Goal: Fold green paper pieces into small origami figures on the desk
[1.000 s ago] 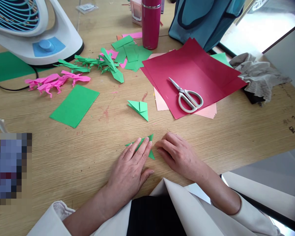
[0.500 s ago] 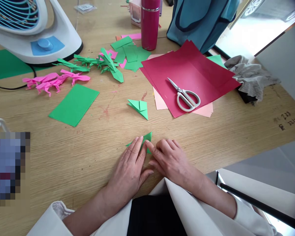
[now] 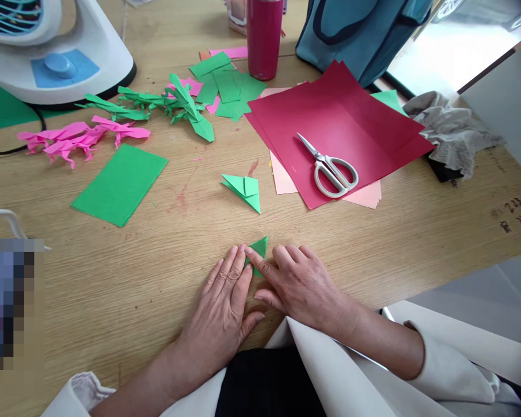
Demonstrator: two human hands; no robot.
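Note:
A small folded piece of green paper lies on the table, partly hidden under my fingers. My left hand rests flat over its left side, fingers stretched and thumb apart. With its index fingertip, my right hand presses the paper beside the left fingertips; its thumb stands away and its other fingers are curled, with nothing seen in them. Farther from me sits another folded green paper triangle, touched by neither hand.
Scissors lie on dark red sheets to the right. On the left are a green paper stack, pink folded figures, green folded figures and a fan. Behind stand a magenta bottle and blue bag.
The index fingertip of my right hand has slid left along the green paper. My left fingers have drawn back to the left, baring more of it. The view has shifted slightly.

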